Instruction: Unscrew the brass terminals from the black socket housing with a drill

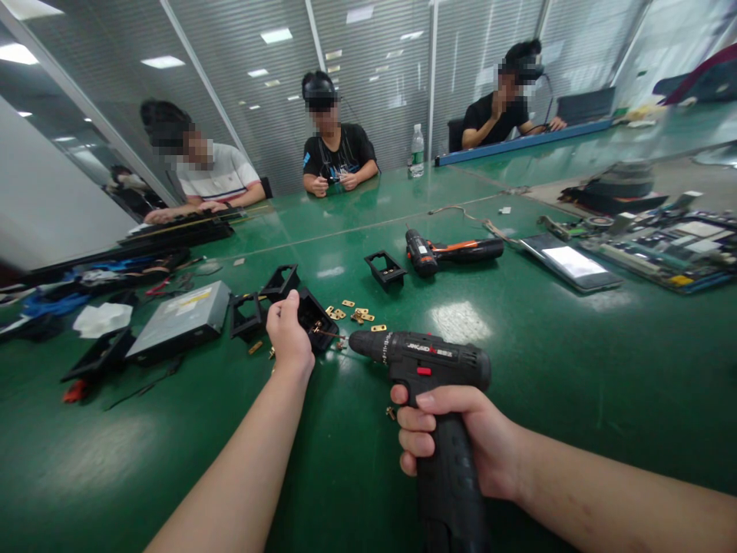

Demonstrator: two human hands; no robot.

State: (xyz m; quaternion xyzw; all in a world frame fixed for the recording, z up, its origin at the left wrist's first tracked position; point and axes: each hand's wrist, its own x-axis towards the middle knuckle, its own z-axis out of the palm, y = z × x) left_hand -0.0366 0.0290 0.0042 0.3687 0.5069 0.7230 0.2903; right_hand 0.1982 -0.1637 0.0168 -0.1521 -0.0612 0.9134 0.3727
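Note:
My right hand is wrapped round the grip of a black cordless drill, its chuck pointing left. A thin bit reaches from the chuck into a black plastic socket box, where brass-coloured parts show. My left hand is closed on that box's left side, the thumb on its upper edge; most of the fingers are hidden. Several small brass plates lie just beyond the box. Loose screws lie near the drill. More black frames stand close by, one behind the plates and another left of my left hand.
A second drill lies farther back, beside a phone and circuit boards. To the left are a metal drive and cables. A water bottle stands at the far edge, where several people sit.

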